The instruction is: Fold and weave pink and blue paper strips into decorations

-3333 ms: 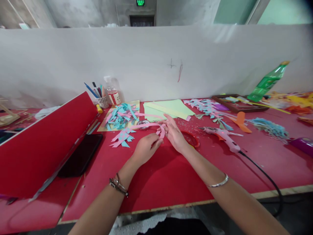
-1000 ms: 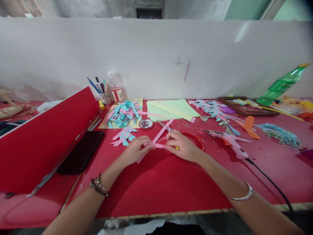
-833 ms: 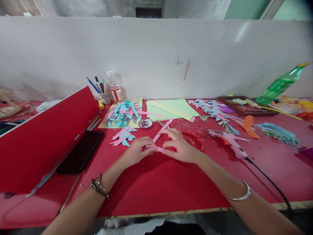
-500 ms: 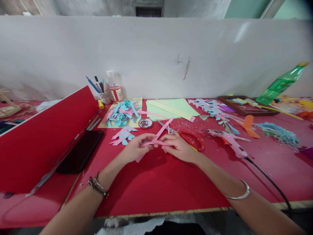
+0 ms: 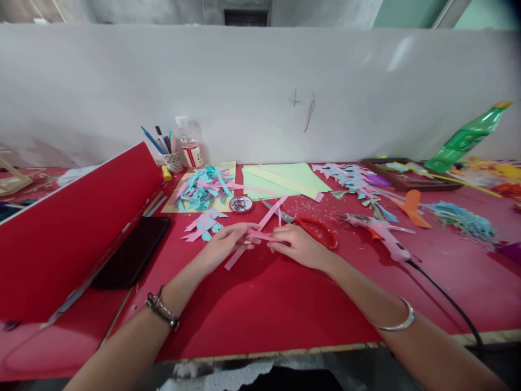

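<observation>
Red table (image 5: 285, 304): carrying everything listed.
Red divider panel (image 5: 73, 239): leaning along the left side.
Light green paper sheets (image 5: 285, 179): lying at back centre.
Black phone (image 5: 132, 252): lying beside the panel.
Left hand (image 5: 222, 247) and right hand (image 5: 299, 247): meeting mid-table, fingers closing narrowly and pinching the crossed pink paper strips (image 5: 271, 210) just above the surface.
Pink glue gun (image 5: 382, 233): lying to the right.
Red-handled scissors (image 5: 317, 231): lying just behind the right hand.
</observation>
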Tool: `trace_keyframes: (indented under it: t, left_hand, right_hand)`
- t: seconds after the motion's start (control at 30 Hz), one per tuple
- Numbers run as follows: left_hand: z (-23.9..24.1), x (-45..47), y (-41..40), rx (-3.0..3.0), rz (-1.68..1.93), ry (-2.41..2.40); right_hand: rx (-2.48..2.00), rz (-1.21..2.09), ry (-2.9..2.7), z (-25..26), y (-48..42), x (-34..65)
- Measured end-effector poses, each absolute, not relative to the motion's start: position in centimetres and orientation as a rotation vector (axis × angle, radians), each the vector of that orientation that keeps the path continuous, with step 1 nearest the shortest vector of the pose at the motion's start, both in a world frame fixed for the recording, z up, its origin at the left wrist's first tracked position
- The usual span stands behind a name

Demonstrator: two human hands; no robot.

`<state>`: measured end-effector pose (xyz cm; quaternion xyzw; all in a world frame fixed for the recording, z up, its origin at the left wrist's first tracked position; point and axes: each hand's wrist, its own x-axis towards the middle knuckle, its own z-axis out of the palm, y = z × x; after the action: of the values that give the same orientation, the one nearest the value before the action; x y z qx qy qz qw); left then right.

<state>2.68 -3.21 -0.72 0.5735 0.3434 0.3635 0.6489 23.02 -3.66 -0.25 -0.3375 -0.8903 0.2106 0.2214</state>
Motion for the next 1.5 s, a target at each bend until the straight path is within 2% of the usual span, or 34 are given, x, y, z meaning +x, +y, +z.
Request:
trace_keyframes:
  t: [0.6, 1.03, 1.5]
  left_hand:
    - [-0.33, 3.15, -3.23, 1.558, 0.844, 1.018]
    - [-0.35, 2.92, -3.38, 1.250, 0.880, 0.918]
    - [-0.53, 2.82, -3.24, 1.281, 0.913, 0.876]
  right_hand:
    - [-1.074, 0.602, -2.407, -0.51, -3.89, 22.77]
    - [-1.038, 0.670, -2.405, 0.06, -4.24, 22.72]
    - [-1.109, 0.734, -2.285, 0.22, -4.44, 22.62]
